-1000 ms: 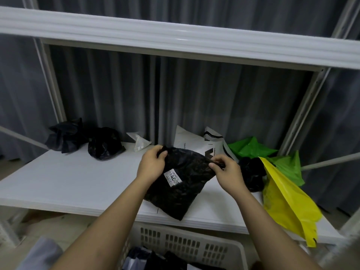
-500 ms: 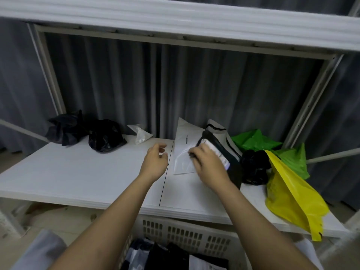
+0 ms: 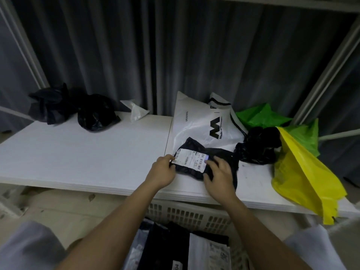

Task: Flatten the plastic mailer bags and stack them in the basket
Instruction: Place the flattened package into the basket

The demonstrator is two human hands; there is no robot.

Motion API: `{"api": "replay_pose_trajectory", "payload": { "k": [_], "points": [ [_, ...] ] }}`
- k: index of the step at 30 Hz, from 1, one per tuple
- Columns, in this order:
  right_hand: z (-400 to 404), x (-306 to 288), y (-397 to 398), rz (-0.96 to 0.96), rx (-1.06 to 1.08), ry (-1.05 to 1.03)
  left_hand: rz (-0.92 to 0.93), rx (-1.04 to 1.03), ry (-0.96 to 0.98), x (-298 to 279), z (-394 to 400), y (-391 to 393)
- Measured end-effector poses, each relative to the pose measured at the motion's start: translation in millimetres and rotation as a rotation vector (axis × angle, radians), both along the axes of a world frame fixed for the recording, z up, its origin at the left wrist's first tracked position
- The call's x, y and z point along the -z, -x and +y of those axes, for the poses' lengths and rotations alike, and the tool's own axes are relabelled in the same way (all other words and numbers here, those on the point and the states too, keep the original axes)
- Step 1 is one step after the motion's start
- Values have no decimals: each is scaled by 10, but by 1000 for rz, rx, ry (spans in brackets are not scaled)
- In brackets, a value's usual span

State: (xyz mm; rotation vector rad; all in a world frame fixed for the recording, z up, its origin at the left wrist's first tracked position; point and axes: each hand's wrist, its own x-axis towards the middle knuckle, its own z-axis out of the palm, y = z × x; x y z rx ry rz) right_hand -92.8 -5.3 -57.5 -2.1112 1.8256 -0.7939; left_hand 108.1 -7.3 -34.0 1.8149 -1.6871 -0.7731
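Black mailer (image 3: 196,152) lies on the shelf (image 3: 81,154), label up, before the white bag (image 3: 196,123). Left hand (image 3: 162,172) pinches its left edge; right hand (image 3: 219,175) presses flat on it. Basket (image 3: 187,213) sits below.

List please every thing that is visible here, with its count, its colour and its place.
black mailer bag with label: 1, black, shelf front, under both hands
white mailer bag: 1, white, behind it
crumpled bags: 2, black, shelf back left
small bag: 1, clear-white, shelf back
crumpled bag: 1, black, right
green bags: 2, green, back right
yellow bag: 1, yellow, right edge
shelf: 1, white
basket: 1, white, below the shelf
hands: left hand pinches the bag's edge; right hand rests on the bag
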Motion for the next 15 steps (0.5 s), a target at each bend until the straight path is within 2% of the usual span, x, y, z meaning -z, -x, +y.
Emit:
{"api": "replay_pose_trajectory", "payload": {
  "k": [7,10,13,15],
  "points": [
    [-474,113,341,-47,249,-173,-170,-61,-20,306,-524,224],
    [-614,218,420,-147,323,-241,-218,-117,-37,359,-725,276],
    [-678,304,423,-327,375,-236,-150,-112,-93,443,-826,277],
    [-668,342,402,-370,395,-213,-56,-101,-103,499,-827,262]
  ]
}}
